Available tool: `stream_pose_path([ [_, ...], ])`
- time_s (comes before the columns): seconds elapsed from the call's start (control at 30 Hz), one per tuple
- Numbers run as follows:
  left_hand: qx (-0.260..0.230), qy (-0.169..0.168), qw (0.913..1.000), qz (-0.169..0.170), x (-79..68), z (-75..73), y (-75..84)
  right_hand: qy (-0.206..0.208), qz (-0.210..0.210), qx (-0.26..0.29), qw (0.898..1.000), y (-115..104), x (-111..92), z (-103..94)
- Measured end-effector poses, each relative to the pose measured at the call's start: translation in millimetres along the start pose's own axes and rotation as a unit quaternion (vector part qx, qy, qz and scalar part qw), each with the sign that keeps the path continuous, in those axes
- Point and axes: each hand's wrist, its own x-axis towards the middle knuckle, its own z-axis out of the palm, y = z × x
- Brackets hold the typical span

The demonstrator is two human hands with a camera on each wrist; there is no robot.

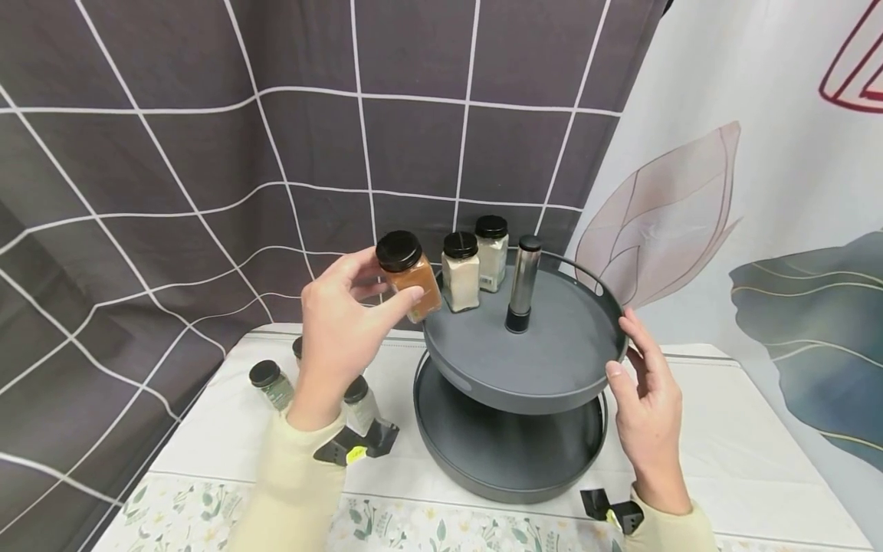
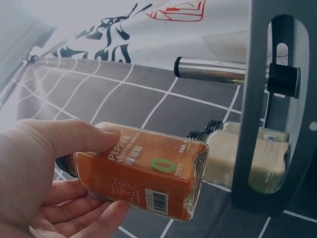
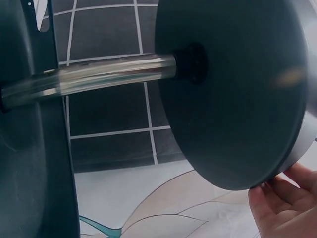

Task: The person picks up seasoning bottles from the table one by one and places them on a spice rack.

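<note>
My left hand (image 1: 348, 322) holds a spice jar (image 1: 414, 280) of orange powder with a black lid, tilted, beside the rim of a dark grey two-tier turntable. Its label reads "PEPPER" in the left wrist view, with the thumb on one face and fingers on the other. Two jars of pale powder, one nearer (image 1: 461, 277) and one behind (image 1: 492, 257), stand on the upper tray (image 1: 552, 353) left of the metal post (image 1: 524, 284). My right hand (image 1: 645, 399) grips that tray's right rim between thumb and fingers; the right wrist view shows the tray's underside.
The lower tray (image 1: 510, 452) sits on the white tabletop (image 1: 731, 445). Left of it stand a jar of green flakes (image 1: 276, 387), a pale jar (image 1: 360, 406) and another black-lidded jar, partly hidden by my left forearm. A grey checked curtain (image 1: 414, 146) hangs close behind.
</note>
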Motion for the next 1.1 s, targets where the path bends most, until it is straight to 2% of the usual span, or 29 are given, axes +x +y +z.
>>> stream_pose_path([
  [0.27, 0.014, -0.018, 0.9997, -0.001, 0.1, 11.7, -0.1, 0.005, 0.001, 0.007, 1.000, -0.7, -0.4, -1.6],
  [0.6, 0.007, -0.040, 0.9992, 0.001, -2.1, 24.1, 2.6, 0.000, 0.002, 0.000, 1.000, -2.6, 1.9, -4.5],
  [0.87, 0.030, -0.063, 0.9975, -0.012, -4.6, 34.1, -3.7, 0.007, 0.009, -0.007, 1.000, -0.9, 1.1, -6.4],
  [1.1, 0.060, -0.075, 0.9950, -0.027, -6.0, 36.0, -9.2, 0.007, 0.004, -0.007, 1.000, -3.1, 1.4, -6.0],
])
